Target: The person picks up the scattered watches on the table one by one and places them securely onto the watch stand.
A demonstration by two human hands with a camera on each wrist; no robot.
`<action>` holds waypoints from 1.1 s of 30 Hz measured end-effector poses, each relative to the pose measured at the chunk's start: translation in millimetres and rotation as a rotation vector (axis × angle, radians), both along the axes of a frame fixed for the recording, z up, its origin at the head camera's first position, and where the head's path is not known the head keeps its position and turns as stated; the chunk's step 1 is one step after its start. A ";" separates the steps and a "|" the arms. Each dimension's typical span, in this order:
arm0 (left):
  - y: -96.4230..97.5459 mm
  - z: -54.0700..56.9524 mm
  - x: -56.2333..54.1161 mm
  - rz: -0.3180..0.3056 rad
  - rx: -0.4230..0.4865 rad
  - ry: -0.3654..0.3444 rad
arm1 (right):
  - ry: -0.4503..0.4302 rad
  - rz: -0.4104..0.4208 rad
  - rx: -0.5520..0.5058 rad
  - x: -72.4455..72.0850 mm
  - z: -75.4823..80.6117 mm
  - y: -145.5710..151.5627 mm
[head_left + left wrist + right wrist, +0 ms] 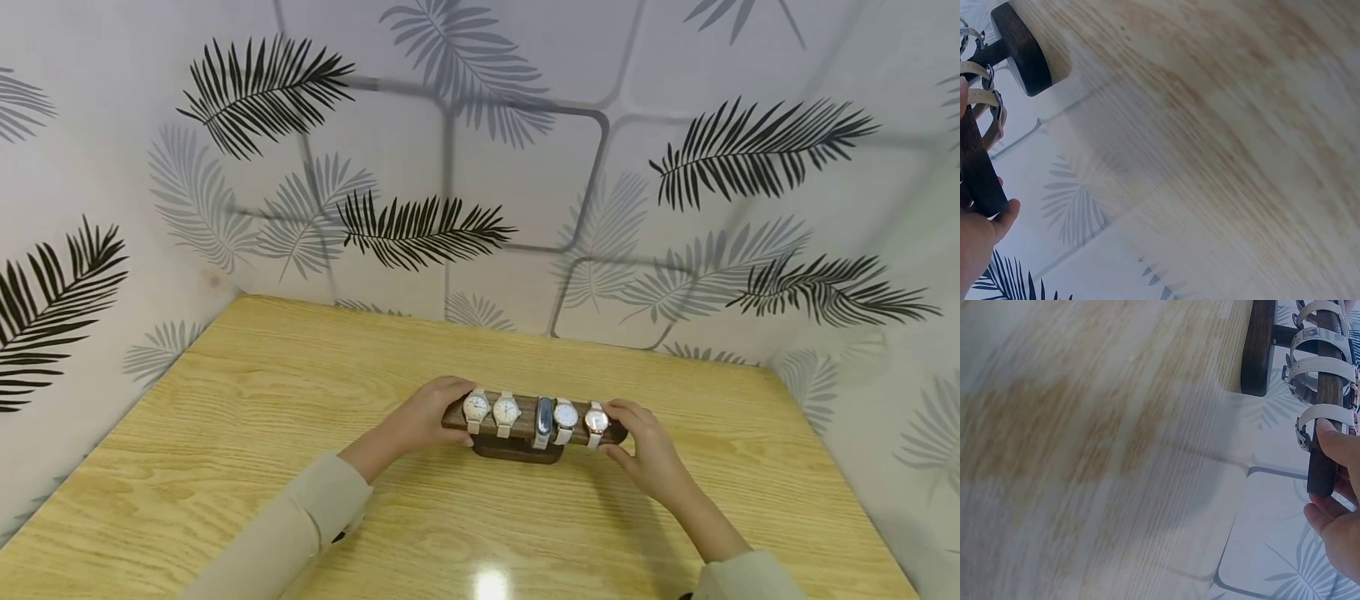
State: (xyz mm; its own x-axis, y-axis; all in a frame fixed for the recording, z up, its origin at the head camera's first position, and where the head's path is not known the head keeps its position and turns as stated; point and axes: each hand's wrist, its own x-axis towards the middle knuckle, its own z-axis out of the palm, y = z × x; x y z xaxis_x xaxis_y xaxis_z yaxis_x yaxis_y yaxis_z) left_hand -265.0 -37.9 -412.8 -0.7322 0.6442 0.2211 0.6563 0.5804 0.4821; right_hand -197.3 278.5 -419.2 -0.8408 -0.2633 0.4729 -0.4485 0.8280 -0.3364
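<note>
A dark wooden watch stand [527,414] has a long bar above a rounded base [517,453]. Strapped along the bar are two cream-strapped watches on the left, one of them an end watch [476,407]. A fitness band [543,415] with a dark screen sits near the middle, with a white-strapped watch [566,415] beside it and a rose-rimmed watch [597,420] at the right. My left hand [429,414] grips the bar's left end. At the opposite end, my right hand [648,450] holds the bar between thumb and fingers. Whether the base touches the table I cannot tell.
The stand is over a light wood-grain table [315,358]. Behind the table rises a pale wall [517,192] with a leaf pattern, and similar leaf-patterned surfaces flank both sides. A bright light reflection [491,583] shows near the front.
</note>
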 end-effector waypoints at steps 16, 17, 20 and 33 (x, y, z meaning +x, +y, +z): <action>-53.5 2.8 15.9 0.100 0.056 -0.080 | -0.012 0.014 0.011 0.0 1.2 0.7; -58.7 3.6 17.7 0.103 0.046 -0.077 | -0.009 0.016 0.012 -0.1 1.3 0.6; -73.8 4.1 22.5 0.097 0.006 -0.048 | -0.008 0.014 0.007 -0.4 2.5 -0.1; -125.9 -2.4 48.0 0.119 -0.075 -0.083 | 0.005 0.023 0.012 0.2 0.9 -0.8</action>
